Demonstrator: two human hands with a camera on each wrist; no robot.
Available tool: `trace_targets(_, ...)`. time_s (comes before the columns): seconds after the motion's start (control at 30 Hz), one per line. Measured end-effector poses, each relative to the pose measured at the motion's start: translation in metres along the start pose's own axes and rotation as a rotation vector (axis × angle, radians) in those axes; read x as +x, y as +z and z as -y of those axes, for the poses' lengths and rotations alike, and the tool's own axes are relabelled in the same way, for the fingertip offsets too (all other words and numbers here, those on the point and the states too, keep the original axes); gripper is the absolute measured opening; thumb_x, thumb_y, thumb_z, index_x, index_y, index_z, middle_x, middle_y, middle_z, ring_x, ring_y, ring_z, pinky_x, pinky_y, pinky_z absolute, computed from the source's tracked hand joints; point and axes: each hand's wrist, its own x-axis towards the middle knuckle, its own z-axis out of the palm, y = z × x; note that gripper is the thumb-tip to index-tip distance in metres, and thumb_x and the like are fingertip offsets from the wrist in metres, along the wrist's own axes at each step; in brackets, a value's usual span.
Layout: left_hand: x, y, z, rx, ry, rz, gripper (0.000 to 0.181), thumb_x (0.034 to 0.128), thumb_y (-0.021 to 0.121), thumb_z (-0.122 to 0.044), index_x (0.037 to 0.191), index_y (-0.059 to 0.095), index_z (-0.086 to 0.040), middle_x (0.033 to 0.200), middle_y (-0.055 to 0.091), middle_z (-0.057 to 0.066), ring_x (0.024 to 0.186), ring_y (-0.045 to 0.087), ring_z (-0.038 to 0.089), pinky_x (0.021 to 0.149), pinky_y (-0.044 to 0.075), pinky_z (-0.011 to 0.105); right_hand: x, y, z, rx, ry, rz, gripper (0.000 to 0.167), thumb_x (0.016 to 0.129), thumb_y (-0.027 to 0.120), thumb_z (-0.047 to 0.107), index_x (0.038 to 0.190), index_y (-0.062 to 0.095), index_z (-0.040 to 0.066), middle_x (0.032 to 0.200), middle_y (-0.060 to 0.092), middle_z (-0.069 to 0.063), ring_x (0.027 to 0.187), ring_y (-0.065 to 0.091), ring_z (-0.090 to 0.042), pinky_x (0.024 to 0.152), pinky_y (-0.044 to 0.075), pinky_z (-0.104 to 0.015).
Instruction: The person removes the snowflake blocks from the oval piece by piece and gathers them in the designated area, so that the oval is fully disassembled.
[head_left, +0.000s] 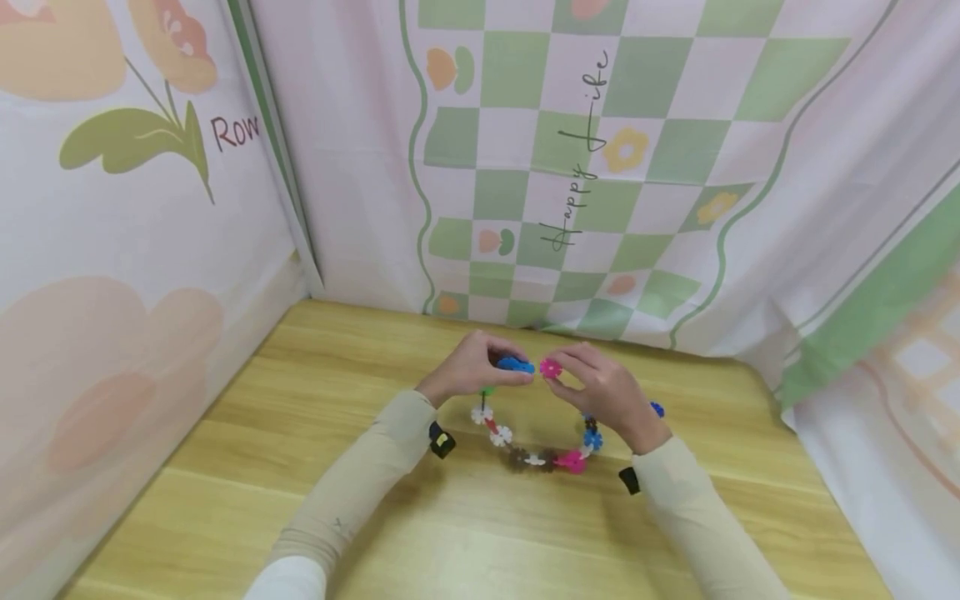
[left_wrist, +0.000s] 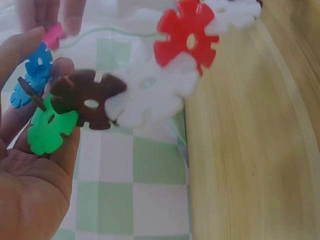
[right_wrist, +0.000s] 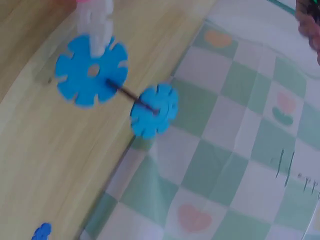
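Observation:
My left hand pinches linked blue snowflake discs between thumb and fingers. In the left wrist view, a green disc and a brown disc join them, followed by a white disc and a red disc. This chain curves toward me and round to the right, through a pink disc to a blue disc linked by a thin brown one to another blue disc. My right hand pinches a small pink disc, a narrow gap from the blue.
A dark blue disc lies on the wooden table beyond my right wrist. A checked green-and-white curtain hangs along the table's back edge, and a printed cloth wall stands on the left.

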Motion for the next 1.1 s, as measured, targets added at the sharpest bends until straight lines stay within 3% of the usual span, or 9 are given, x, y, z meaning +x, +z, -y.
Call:
trace_targets(0.13,-0.004,-0.005,0.004,-0.027,-0.048,-0.033,0.026,0.0903,0.086,-0.030,0.110,0.081,-0.013,0.099,0.079,0.003,0.078,0.067,0.013,0.070,0.057,0.024,-0.007,-0.010,-0.011,-0.016,0.045,-0.042,0.028,0.080,0.087,0.004,0.105,0.077,-0.005,0.099,0.077,-0.017,0.087,0.075,-0.030,0.076,0.065,-0.041)
trace_targets(0.3,-0.006,-0.008,0.007,-0.030,-0.056,-0.030,0.028,0.0907,0.086,-0.029,0.112,0.081,-0.013,0.101,0.079,0.003,0.079,0.066,0.012,0.070,0.056,0.023,-0.024,-0.027,-0.027,-0.029,0.100,-0.066,0.025,0.091,0.076,0.017,0.106,0.079,-0.003,0.099,0.079,-0.016,0.084,0.076,-0.029,0.074,0.063,-0.040)
trace_targets(0.4,-0.007,-0.009,0.007,-0.028,-0.054,-0.023,0.028,0.0905,0.086,-0.030,0.112,0.081,-0.013,0.101,0.079,0.003,0.080,0.067,0.012,0.071,0.057,0.023,-0.042,-0.039,-0.035,-0.004,0.165,-0.060,0.027,0.091,0.076,0.021,0.105,0.079,-0.001,0.097,0.079,-0.013,0.081,0.075,-0.027,0.079,0.061,-0.026)
trace_targets(0.47,-0.007,-0.009,0.007,-0.021,-0.052,-0.020,0.027,0.0903,0.086,-0.030,0.112,0.081,-0.014,0.102,0.079,0.003,0.081,0.068,0.012,0.072,0.058,0.024,-0.057,-0.048,-0.040,0.011,0.228,-0.035,0.026,0.084,0.081,0.017,0.104,0.079,0.001,0.095,0.079,-0.011,0.079,0.074,-0.026,0.085,0.057,-0.014)
trace_targets(0.57,-0.007,-0.010,0.007,-0.014,-0.049,-0.018,0.027,0.0899,0.087,-0.030,0.111,0.081,-0.014,0.102,0.079,0.003,0.083,0.068,0.013,0.073,0.059,0.025,-0.081,-0.061,-0.047,0.026,0.356,0.035,0.032,0.073,0.089,0.007,0.103,0.080,0.003,0.093,0.079,-0.007,0.079,0.073,-0.024,0.087,0.049,-0.003)
trace_targets(0.63,-0.007,-0.010,0.006,-0.016,-0.050,-0.016,0.028,0.0899,0.087,-0.030,0.112,0.081,-0.014,0.103,0.079,0.003,0.083,0.068,0.013,0.074,0.059,0.025,-0.097,-0.069,-0.051,0.022,0.453,0.098,0.037,0.069,0.092,0.004,0.104,0.080,0.004,0.093,0.079,-0.006,0.080,0.073,-0.022,0.085,0.048,-0.004)
trace_targets(0.8,-0.007,-0.010,0.006,-0.033,-0.051,-0.009,0.029,0.0895,0.087,-0.030,0.113,0.080,-0.013,0.103,0.078,0.003,0.083,0.067,0.014,0.072,0.058,0.024,-0.133,-0.085,-0.059,0.042,0.689,0.280,0.033,0.079,0.091,0.010,0.109,0.079,0.004,0.097,0.081,-0.009,0.085,0.074,-0.019,0.080,0.056,-0.016)
trace_targets(0.93,-0.006,-0.009,0.006,-0.036,-0.052,-0.005,0.030,0.0894,0.087,-0.030,0.113,0.080,-0.013,0.104,0.078,0.003,0.083,0.067,0.013,0.073,0.058,0.024,-0.156,-0.090,-0.068,0.070,0.808,0.383,0.032,0.084,0.090,0.016,0.109,0.078,0.000,0.099,0.081,-0.015,0.085,0.076,-0.024,0.077,0.062,-0.029)
trace_targets(1.1,-0.005,-0.009,0.006,-0.034,-0.053,-0.006,0.030,0.0898,0.087,-0.029,0.114,0.080,-0.012,0.105,0.078,0.003,0.085,0.068,0.013,0.074,0.059,0.024,-0.179,-0.092,-0.074,0.092,0.935,0.506,0.038,0.090,0.086,0.026,0.114,0.077,-0.002,0.101,0.080,-0.016,0.087,0.076,-0.025,0.076,0.063,-0.031)
